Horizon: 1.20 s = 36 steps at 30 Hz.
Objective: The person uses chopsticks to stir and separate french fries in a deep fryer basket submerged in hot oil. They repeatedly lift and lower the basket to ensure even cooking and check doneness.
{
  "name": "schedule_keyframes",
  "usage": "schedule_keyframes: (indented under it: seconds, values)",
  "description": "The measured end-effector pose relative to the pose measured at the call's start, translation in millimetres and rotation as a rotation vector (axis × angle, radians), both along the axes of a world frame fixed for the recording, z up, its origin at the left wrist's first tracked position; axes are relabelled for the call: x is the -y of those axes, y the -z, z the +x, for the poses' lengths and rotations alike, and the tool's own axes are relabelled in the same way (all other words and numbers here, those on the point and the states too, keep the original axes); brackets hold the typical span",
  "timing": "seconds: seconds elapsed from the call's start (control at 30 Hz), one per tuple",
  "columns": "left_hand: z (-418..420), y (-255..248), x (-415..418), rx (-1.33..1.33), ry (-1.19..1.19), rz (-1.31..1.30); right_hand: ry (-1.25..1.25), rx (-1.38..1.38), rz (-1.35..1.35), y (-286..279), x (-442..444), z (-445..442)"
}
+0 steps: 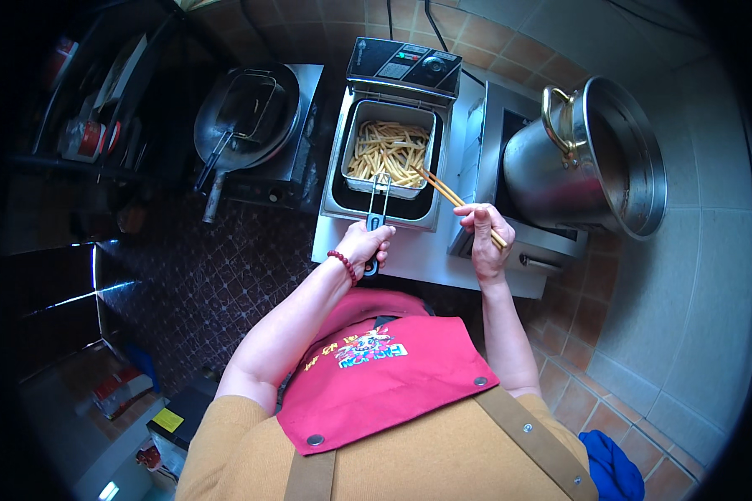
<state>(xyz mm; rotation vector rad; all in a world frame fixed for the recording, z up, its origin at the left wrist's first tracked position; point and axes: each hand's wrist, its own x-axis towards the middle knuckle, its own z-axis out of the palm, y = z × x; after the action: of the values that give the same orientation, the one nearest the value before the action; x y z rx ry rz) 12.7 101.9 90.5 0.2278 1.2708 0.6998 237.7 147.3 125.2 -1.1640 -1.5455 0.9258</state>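
My left hand [365, 245] is closed around the black and grey handle [375, 220] of a metal fryer basket [346, 150]. French fries [388, 150] cover the basket's bottom. The basket sits within the tank of an electric deep fryer [330, 194], whose dark well shows around it. In my right hand [489, 241] is a pair of wooden chopsticks [446, 191], held slanting to the left. Their tips reach the fries at the basket's right front corner; whether they pinch a fry I cannot tell.
A large steel stockpot [545, 169] stands on a cooker to the right. On the left, a wok [207, 119] with a wire basket [245, 134] in it rests on a burner. The fryer's control box [404, 66] has lit indicators. Patterned floor [244, 250] shows at left.
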Motion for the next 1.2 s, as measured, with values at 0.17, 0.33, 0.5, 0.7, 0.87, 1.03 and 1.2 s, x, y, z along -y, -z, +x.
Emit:
schedule_keyframes:
  seconds: [0.17, 0.33, 0.5, 0.7, 0.87, 1.03, 1.2]
  values:
    - [-4, 11, 2, 0.005, 0.027, 0.000, -0.003, 0.000, -0.005, 1, 3, 1]
    - [-11, 1, 4, -0.016, 0.131, 0.016, -0.020, -0.007, 0.004, -4, 3, -3]
    - [-22, 17, 19, 0.049, 0.030, -0.052, -0.094, -0.060, 0.207, -16, -5, -12]
    - [-48, 47, 63, -0.093, -0.071, -0.154, -0.129, 0.048, 0.378, -29, -22, -35]
    - [-55, 52, 96, -0.088, -0.141, -0.234, -0.173, 0.112, 0.174, -7, -34, -47]
    - [-61, 52, 108, -0.059, -0.177, -0.282, -0.164, 0.240, 0.125, -12, -41, -59]
    - [-85, 52, 84, -0.052, -0.100, -0.224, -0.102, 0.228, 0.461, -14, -54, -67]
